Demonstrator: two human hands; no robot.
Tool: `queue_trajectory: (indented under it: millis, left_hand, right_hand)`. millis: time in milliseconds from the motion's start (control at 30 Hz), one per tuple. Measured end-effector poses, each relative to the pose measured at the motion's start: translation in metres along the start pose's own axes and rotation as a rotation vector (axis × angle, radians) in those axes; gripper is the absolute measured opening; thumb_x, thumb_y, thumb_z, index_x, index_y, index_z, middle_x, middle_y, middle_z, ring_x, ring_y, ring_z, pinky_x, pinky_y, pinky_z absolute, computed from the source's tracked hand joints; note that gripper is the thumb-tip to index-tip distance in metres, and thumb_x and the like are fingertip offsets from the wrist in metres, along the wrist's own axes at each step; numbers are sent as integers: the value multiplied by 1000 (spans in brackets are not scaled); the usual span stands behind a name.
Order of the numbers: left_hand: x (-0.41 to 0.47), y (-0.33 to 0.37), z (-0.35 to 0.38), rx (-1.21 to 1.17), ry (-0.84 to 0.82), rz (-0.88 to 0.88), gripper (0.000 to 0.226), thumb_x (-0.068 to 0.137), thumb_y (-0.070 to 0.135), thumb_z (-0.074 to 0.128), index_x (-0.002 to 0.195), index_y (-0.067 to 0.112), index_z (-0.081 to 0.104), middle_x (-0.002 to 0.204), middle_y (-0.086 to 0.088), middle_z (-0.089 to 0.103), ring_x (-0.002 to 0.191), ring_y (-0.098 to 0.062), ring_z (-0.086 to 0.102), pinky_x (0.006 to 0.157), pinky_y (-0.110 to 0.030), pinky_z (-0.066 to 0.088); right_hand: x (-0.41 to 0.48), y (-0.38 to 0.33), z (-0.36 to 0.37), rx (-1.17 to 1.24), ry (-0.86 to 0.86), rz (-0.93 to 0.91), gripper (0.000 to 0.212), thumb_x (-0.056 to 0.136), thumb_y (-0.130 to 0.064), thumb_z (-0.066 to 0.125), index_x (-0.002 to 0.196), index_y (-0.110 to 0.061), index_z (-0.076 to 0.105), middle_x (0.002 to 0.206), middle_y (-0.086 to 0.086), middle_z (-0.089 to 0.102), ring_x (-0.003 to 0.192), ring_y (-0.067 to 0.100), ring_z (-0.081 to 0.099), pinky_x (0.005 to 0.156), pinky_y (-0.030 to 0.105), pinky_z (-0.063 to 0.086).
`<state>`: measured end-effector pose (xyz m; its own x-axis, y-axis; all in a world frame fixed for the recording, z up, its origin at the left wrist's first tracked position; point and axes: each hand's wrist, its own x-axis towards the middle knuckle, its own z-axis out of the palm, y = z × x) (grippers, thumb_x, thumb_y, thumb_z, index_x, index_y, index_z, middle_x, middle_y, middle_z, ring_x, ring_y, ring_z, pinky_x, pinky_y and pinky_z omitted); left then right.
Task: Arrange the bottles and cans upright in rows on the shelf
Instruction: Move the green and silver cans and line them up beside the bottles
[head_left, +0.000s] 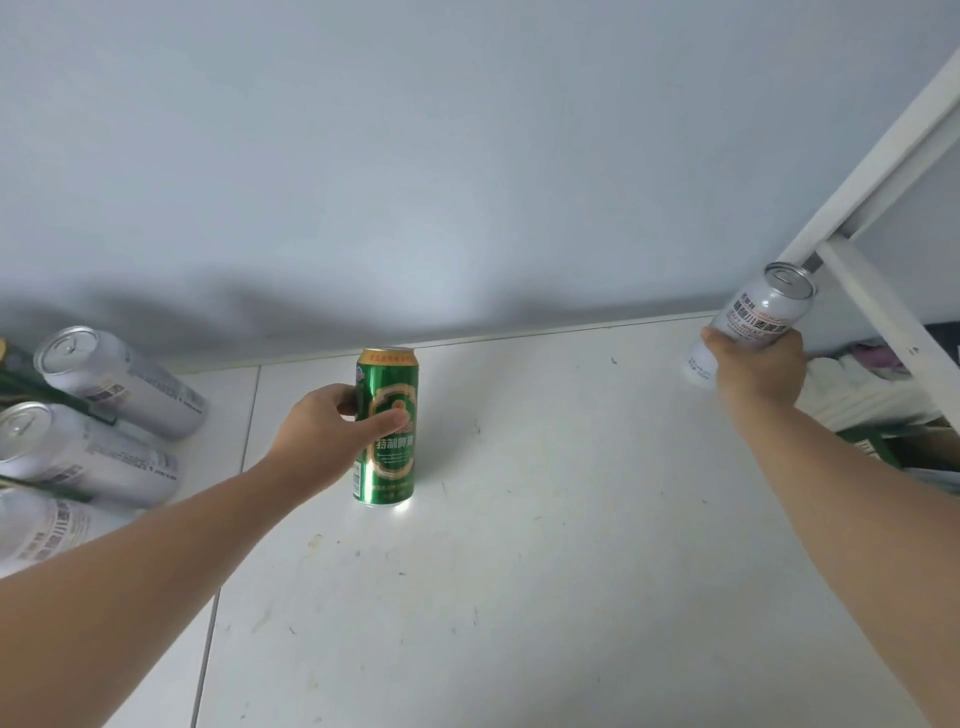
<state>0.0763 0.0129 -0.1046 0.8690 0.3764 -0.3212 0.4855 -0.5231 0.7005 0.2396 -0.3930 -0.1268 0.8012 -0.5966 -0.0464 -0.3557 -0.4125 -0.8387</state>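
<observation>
Two cans sit in our curled fingers (382, 422), green can (387, 457) mid-frame, white can (756, 317) at right, gripped round their sides to stand upright on the shelf (519, 571).

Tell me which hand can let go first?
Probably the left hand: its green can looks upright, base on the shelf. The right hand holds a white can blurred at the bottom, maybe not set down.

There's the glossy green metal can (387, 431) gleaming with gold print, the pale silver metal can (763, 312) in a satin sheen, the smooth white shelf board (519, 571) scuffed and speckled, the matt grey wall (415, 156), and the white-painted frame bar (883, 161).
</observation>
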Motion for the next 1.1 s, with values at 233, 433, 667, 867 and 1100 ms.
queue_trajectory:
  millis: [233, 433, 667, 867, 1100]
  left_hand:
    - [-12, 3, -9, -39, 19, 4, 49, 73, 45, 86, 112, 25, 65, 105, 12, 67, 94, -13, 67, 79, -37, 56]
    - [-35, -3, -29, -121, 44, 33, 49, 74, 35, 88, 115, 27, 63, 110, 13, 67, 92, -6, 68, 67, -24, 47]
    - [-71, -30, -63, -146, 153, 14, 48, 71, 33, 90, 112, 30, 66, 107, 17, 69, 87, 3, 68, 68, -21, 49]
    - [-111, -68, -90, -157, 224, -12, 56, 70, 40, 89, 120, 33, 65, 112, 18, 68, 92, -1, 67, 72, -25, 49]
    - [-153, -111, -119, -204, 221, 2, 48, 71, 33, 90, 113, 32, 66, 109, 16, 69, 92, -1, 68, 68, -20, 46]
  right_hand:
    - [-57, -24, 34, 21, -265, -209, 53, 67, -47, 84, 105, -15, 66, 99, -1, 72, 88, 18, 68, 73, 26, 46]
    - [-122, -47, 61, 25, -519, -388, 49, 74, -37, 86, 111, -16, 62, 100, -9, 69, 88, 9, 63, 70, 23, 46]
    - [-193, -58, 80, -35, -676, -511, 51, 72, -40, 87, 110, -18, 61, 98, -11, 67, 90, 11, 62, 69, 25, 45]
    - [-258, -56, 82, -43, -771, -548, 54, 70, -42, 88, 110, -17, 62, 100, -8, 69, 92, 14, 66, 78, 34, 54]
    - [-339, -58, 78, -54, -818, -561, 51, 69, -41, 88, 107, -20, 62, 96, -13, 69, 89, 11, 67, 76, 32, 54]
